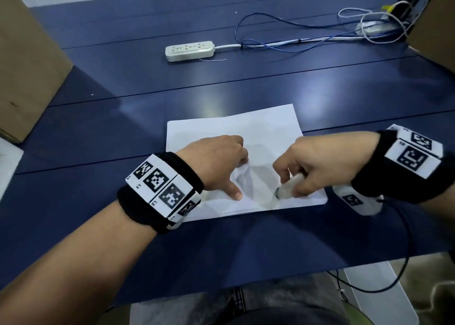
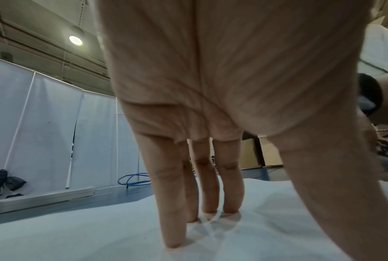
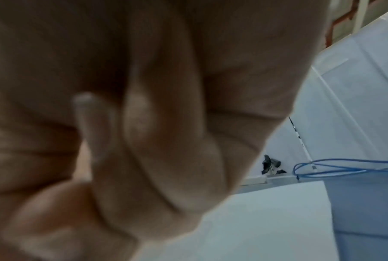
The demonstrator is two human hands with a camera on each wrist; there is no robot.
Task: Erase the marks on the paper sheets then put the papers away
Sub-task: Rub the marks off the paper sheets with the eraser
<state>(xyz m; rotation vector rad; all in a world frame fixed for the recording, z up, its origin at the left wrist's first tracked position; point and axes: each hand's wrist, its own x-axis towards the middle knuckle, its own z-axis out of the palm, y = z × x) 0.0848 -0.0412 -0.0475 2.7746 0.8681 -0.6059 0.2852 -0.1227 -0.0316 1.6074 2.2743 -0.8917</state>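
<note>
Right hand (image 1: pixel 312 162): fingers and thumb curled round a white stick-shaped eraser (image 1: pixel 290 186), dark tip down on the near right part of the small stack of white paper sheets (image 1: pixel 246 127). Eraser blurred in the head view; in the right wrist view the hand is blurred too.

Left hand (image 1: pixel 216 162): fingers (image 2: pixel 173 211) straight, tips pressed flat on the top sheet, thumb spread toward the near edge. It holds nothing. The paper buckles into soft creases between the two hands.

Stack lies on the dark blue table (image 1: pixel 98 226), near its front edge, square to the person.

Further back: white power strip (image 1: pixel 189 50) with blue and white cables (image 1: pixel 295 41) trailing right. Brown cardboard boxes stand at far left (image 1: pixel 24 66) and far right (image 1: pixel 433 29).
</note>
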